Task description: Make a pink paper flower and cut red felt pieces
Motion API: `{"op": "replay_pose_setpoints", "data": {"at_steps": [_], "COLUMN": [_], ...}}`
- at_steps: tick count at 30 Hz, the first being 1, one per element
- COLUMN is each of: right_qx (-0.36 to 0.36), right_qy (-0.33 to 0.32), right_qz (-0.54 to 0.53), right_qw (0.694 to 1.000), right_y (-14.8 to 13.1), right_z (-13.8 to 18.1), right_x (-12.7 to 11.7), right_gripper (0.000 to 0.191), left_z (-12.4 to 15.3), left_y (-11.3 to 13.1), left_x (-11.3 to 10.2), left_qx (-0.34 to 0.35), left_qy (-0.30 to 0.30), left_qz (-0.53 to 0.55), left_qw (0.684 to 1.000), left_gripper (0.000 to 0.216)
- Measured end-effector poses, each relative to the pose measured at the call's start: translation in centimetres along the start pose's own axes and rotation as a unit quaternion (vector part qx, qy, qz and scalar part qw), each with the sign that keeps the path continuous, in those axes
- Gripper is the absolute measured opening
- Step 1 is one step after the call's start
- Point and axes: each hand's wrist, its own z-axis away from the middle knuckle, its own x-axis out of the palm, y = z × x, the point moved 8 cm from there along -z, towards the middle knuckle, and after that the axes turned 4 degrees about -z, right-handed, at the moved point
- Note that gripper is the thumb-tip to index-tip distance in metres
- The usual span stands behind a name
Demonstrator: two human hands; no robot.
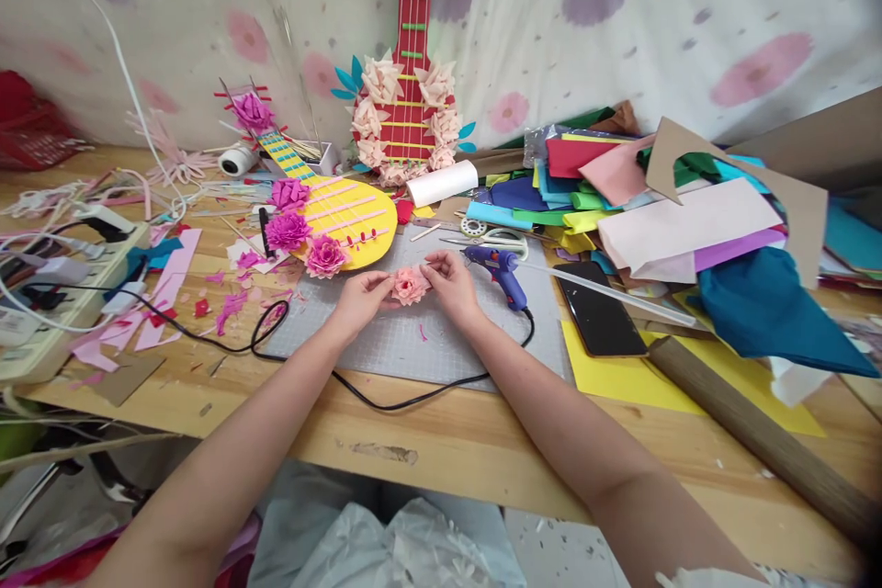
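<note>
The left hand [365,297] and right hand [451,287] pinch opposite sides of a pink paper flower [410,286], held between them over the grey cutting mat [392,351]; a blue glue gun [505,274] lies just beside the right hand.

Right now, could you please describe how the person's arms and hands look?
Both the left hand and right hand are ungloved, with no watch or bracelet visible. The forearms are uncovered; a white sleeve edge shows on the right arm.
</note>
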Motion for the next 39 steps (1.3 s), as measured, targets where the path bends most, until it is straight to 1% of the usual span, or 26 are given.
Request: {"op": "replay_pose_setpoints", "data": {"at_steps": [4, 7, 9, 14, 19, 22, 24, 25, 26, 28, 30, 31, 32, 33, 34, 35, 36, 38, 39], "right_qx": [-0.002, -0.016, -0.024, -0.024, -0.063, -0.064, -0.055, -0.05, -0.044, -0.035, -0.027, -0.022, -0.019, -0.018, -0.019, -0.021, -0.024, -0.027, -0.028], "right_qy": [-0.002, -0.016, -0.013, 0.02, 0.074, 0.075, 0.068, 0.063, 0.057, 0.049, 0.051, 0.053, 0.055, 0.054, 0.048, 0.04, 0.028, 0.0, -0.013], "right_qz": [-0.001, 0.005, 0.016, 0.043, 0.086, 0.119, 0.132, 0.134, 0.135, 0.136, 0.141, 0.145, 0.151, 0.157, 0.161, 0.162, 0.158, 0.134, 0.119], "right_qw": [1.0, 1.0, 0.999, 0.999, 0.992, 0.988, 0.987, 0.988, 0.988, 0.989, 0.988, 0.988, 0.987, 0.986, 0.986, 0.986, 0.987, 0.991, 0.992], "right_y": [0.1, 0.0, -0.1, 0.0, -0.5, -0.7, -0.7, -0.6, -0.6, -0.4, -0.3, -0.2, -0.1, 0.0, 0.1, 0.2, 0.2, 0.3, 0.4], "right_z": [0.2, 0.4, 0.4, 0.2, 0.2, 0.5, 0.7, 0.8, 0.8, 0.8, 0.8, 0.8, 0.7, 0.7, 0.6, 0.6, 0.6, 0.6, 0.7], "right_x": [0.2, 0.4, 0.3, -0.7, -2.1, -2.5, -2.6, -2.6, -2.6, -2.6, -2.7, -2.8, -2.8, -2.7, -2.6, -2.4, -2.2, -1.7, -1.4], "right_gripper": [0.02, 0.021, 0.021, 0.017, 0.012, 0.01, 0.01, 0.01, 0.011, 0.012, 0.012, 0.012, 0.012, 0.012, 0.013, 0.013, 0.014, 0.018, 0.019], "left_z": [0.1, -0.1, -0.2, -0.1, 0.0, 0.0, 0.2, 0.3, 0.5, 1.1, 1.8, 2.1, 2.1, 2.0, 1.9, 1.7, 1.6, 1.3, 1.3], "left_y": [0.3, 0.5, 0.5, 0.3, 0.0, 0.5, 1.9, 3.1, 4.7, 8.2, 11.5, 12.7, 13.3, 13.6, 13.4, 12.9, 12.2, 9.9, 8.4], "left_x": [0.3, 0.5, 0.4, -0.2, -1.1, -2.0, -3.3, -4.0, -5.0, -7.7, -10.3, -11.1, -11.6, -11.6, -11.2, -10.3, -8.9, -5.1, -3.0], "left_qx": [-0.011, 0.0, 0.008, 0.004, 0.004, 0.013, 0.037, 0.056, 0.084, 0.137, 0.189, 0.209, 0.212, 0.217, 0.221, 0.222, 0.228, 0.228, 0.217], "left_qy": [-0.01, -0.01, -0.009, -0.003, 0.016, 0.03, 0.052, 0.062, 0.084, 0.157, 0.232, 0.254, 0.261, 0.264, 0.258, 0.238, 0.214, 0.133, 0.083], "left_qz": [-0.025, -0.049, -0.048, -0.054, -0.066, -0.075, -0.093, -0.106, -0.117, -0.127, -0.116, -0.11, -0.118, -0.129, -0.148, -0.177, -0.217, -0.313, -0.357], "left_qw": [1.0, 0.999, 0.999, 0.999, 0.998, 0.997, 0.994, 0.991, 0.986, 0.97, 0.947, 0.938, 0.934, 0.931, 0.929, 0.929, 0.925, 0.912, 0.905], "left_gripper": [0.043, 0.041, 0.039, 0.039, 0.04, 0.039, 0.036, 0.032, 0.029, 0.023, 0.015, 0.013, 0.011, 0.011, 0.011, 0.013, 0.013, 0.016, 0.02]}}
